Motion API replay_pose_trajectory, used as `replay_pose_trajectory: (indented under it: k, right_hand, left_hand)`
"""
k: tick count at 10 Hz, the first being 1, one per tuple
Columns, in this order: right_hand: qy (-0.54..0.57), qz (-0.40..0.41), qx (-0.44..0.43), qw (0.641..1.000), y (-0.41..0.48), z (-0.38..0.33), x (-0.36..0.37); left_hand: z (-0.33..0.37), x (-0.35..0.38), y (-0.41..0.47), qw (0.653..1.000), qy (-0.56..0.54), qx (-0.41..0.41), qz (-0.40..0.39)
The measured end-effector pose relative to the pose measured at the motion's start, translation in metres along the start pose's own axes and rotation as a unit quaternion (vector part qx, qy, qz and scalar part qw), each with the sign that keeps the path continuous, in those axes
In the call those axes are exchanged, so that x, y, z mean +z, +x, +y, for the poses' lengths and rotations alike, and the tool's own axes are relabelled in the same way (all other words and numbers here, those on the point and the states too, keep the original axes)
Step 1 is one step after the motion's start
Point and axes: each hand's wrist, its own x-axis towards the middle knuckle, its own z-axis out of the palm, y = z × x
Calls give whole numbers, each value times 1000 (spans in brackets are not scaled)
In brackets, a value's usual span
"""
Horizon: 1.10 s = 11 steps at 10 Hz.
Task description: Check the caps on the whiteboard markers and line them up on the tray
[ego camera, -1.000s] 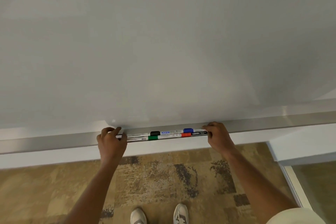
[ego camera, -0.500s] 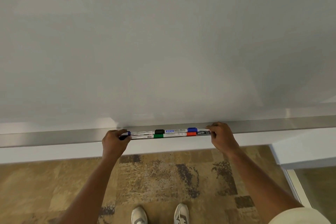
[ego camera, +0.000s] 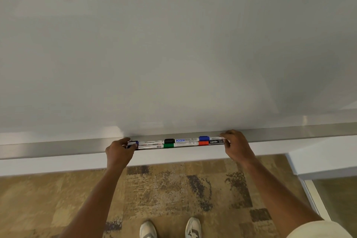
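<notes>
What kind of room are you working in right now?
Most likely an office or meeting room: a large wall-mounted whiteboard with a metal marker tray holding markers, and patterned carpet tiles underfoot.

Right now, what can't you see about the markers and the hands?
- Head view: the left hand covers the left ends of the markers, so those tips stay hidden.
- Head view: the right hand hides the right ends.
- Head view: small label print is too tiny to read.
- Head view: whether each cap is pushed fully on is too small to tell on the tray.
</notes>
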Motion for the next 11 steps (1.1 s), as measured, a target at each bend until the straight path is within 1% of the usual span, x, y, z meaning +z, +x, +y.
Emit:
replay_pose_trajectory:
  k: [2, 4, 5, 6, 8, 9, 10, 11]
  right_hand:
    - [-3, -3, -3, 1000, -1, 0, -1]
    - [0, 14, -10, 1000, -2, -6, -4]
    - [-6, 4, -17, 1000, -2, -13, -4]
    - [-17, -8, -23, 1000, -2, -20, -3]
    - [-7, 15, -60, 998, -8, -43, -17]
    - [2, 24, -104, 994, -8, -67, -35]
    - [34, 20, -135, 990, -10, -98, -64]
    - [91, 57, -183, 977, -11, -138, -104]
  left_hand:
    - [2, 0, -1, 1000, 8, 7, 8]
    - [5, 0, -4, 999, 27, 26, 16]
    - [8, 0, -6, 998, 43, 33, 19]
    - [14, 0, -11, 995, 63, 69, 24]
    - [29, -10, -26, 978, 97, 179, 49]
    - [44, -22, -34, 962, 120, 239, 60]
    - [66, -41, -45, 942, 131, 300, 78]
    - [94, -65, -60, 912, 101, 374, 133]
